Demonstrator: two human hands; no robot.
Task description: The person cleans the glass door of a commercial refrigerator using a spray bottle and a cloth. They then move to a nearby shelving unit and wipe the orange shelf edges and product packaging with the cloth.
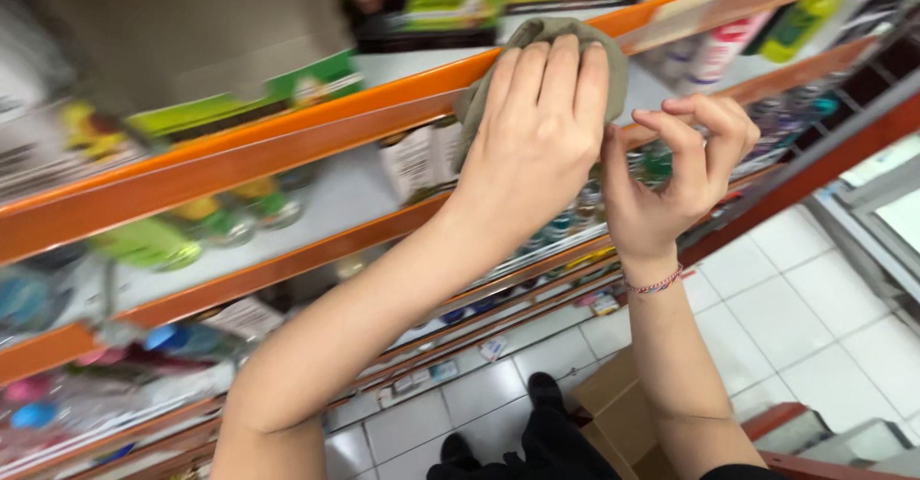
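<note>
Orange shelf edge, left hand pressing soft cloth

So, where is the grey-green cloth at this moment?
In the head view, the cloth is top centre, pressed under the left hand against the orange shelf edge, just left of the right hand.
</note>
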